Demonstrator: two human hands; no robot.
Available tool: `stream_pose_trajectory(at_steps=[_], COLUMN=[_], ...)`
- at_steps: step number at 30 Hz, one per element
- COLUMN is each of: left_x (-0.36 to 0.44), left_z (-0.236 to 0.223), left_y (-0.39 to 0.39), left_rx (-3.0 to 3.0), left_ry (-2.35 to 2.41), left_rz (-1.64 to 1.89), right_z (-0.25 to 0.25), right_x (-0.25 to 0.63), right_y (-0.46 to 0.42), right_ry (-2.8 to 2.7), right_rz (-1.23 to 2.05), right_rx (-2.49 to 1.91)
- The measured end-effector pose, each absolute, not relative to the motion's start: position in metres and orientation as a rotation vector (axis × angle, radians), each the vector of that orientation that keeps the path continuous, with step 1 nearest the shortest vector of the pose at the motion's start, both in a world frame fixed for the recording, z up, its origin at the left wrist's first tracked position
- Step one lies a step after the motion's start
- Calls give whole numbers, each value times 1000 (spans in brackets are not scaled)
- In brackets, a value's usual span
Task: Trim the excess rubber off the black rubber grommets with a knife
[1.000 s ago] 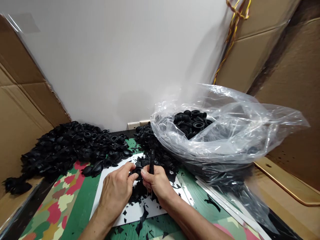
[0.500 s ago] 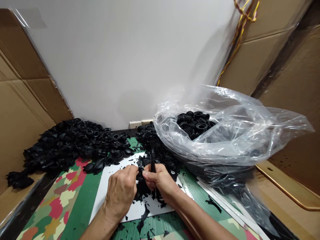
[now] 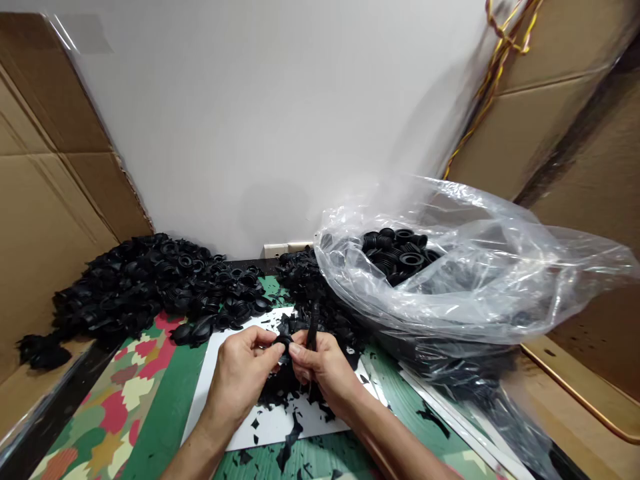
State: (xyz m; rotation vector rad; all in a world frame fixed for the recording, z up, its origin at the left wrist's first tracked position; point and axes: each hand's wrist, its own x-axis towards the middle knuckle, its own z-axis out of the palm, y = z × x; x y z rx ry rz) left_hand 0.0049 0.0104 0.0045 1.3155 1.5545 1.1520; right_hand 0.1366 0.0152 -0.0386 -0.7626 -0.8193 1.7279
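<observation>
My left hand [image 3: 240, 380] pinches a small black rubber bellows part [image 3: 283, 344] between thumb and fingers, above a white sheet [image 3: 265, 430] strewn with black rubber scraps [image 3: 283, 393]. My right hand [image 3: 323, 373] sits just beside it, gripping a slim black-handled tool [image 3: 313, 325] upright, with its fingertips against the part. The tool's lower end is hidden behind my fingers. Behind my hands, a heap of black rubber offcuts [image 3: 315, 293] rises close to the sheet's far edge.
A large heap of black rubber parts [image 3: 150, 287] lies to the left. A clear plastic bag [image 3: 465, 287] of black bellows parts [image 3: 397, 253] stands to the right. Camouflage-patterned green boards [image 3: 145, 400] lie underneath, with cardboard [image 3: 55, 200] at the left and a white wall [image 3: 250, 120] behind.
The whole scene has drifted slightly right in view. The tool's handle now leans a little to the right, and my hands still hold the black part between them.
</observation>
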Motion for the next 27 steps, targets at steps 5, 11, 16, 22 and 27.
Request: stream_pose_trajectory(at_steps=[5,11,16,22,27], left_x=[21,34,24,14,12], left_z=[-5,-11,-7,-9,-5], left_y=[10,9,9,10,9], left_rx=[796,619,576,589,598], left_ry=[1402,1338,1267,1250,1243], left_rz=[1362,1376,1288,1260,1248], right_z=[-46,-44,-39,-37,-34], right_x=[132,130,135,134,133], right_y=[15,16,17,16,17], right_ry=[-931,-754,-639,-667,-683], right_rz=[1569,1563,1705,1695,1675], right_rx=[-790,-829,-849,-874,-906])
